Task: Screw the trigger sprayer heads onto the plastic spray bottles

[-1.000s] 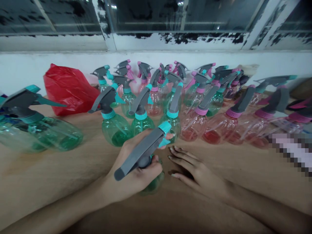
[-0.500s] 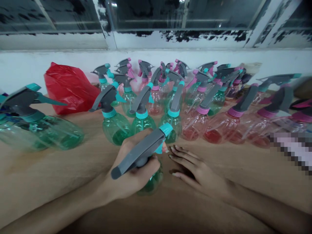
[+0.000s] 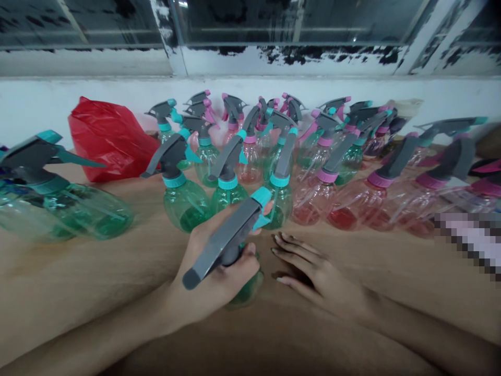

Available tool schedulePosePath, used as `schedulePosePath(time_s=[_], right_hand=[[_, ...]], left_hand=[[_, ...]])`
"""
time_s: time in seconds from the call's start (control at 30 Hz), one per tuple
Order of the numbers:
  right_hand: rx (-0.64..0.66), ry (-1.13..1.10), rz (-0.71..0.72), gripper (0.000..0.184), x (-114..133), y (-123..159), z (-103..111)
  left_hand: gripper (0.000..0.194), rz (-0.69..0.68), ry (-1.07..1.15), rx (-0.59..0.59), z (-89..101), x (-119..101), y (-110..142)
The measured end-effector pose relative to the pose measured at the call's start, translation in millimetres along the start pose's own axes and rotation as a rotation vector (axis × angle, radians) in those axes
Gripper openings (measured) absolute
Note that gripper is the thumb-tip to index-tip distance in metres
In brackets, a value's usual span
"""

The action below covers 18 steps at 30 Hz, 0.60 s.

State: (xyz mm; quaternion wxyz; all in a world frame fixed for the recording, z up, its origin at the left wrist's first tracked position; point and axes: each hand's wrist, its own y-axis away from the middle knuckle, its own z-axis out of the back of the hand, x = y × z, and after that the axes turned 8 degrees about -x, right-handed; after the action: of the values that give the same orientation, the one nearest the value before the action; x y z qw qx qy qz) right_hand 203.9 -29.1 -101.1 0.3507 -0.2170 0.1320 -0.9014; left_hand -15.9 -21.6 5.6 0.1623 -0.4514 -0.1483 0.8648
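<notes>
My left hand (image 3: pixel 219 277) is wrapped round the neck of a green spray bottle (image 3: pixel 230 237) with a grey head and a turquoise nozzle that points away to the right. Much of its green body is hidden under the hand. Palm down on the wooden table (image 3: pixel 391 277), my right hand (image 3: pixel 321 274) rests with its fingers stretched out, holding nothing. Just beyond the left hand stand several green spray bottles (image 3: pixel 186 206) with turquoise collars. To their right is a row of pink spray bottles (image 3: pixel 350 206) with grey heads and pink collars.
More spray bottles in both colours crowd the back, near the white wall (image 3: pixel 35 99). A red plastic bag (image 3: pixel 109 138) stands at the back left, behind more green bottles (image 3: pixel 90 209) at the left. Windows (image 3: pixel 293 23) run above the wall.
The held spray bottle's head has shifted slightly, its nozzle a little higher and farther left. My right hand has stayed flat in the same place.
</notes>
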Motion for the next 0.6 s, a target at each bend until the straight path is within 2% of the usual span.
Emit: schedulePosePath(time_s=[0.1,0.33,0.6], right_hand=[[-0.003,0.003,0.007,0.047,-1.6,0.8,-1.4],[0.0,0.008,0.003,0.046,-1.2,0.5,-1.0],[-0.014,-0.025,0.003,0.046,-0.5,0.2,0.0]], left_hand=[[0.024,0.003,0.081,0.039,-0.8,2.2,-0.7],[0.01,0.017,0.067,0.055,-1.1,-1.1,-2.3],[0.021,0.005,0.109,0.022,-2.0,2.1,-1.1]])
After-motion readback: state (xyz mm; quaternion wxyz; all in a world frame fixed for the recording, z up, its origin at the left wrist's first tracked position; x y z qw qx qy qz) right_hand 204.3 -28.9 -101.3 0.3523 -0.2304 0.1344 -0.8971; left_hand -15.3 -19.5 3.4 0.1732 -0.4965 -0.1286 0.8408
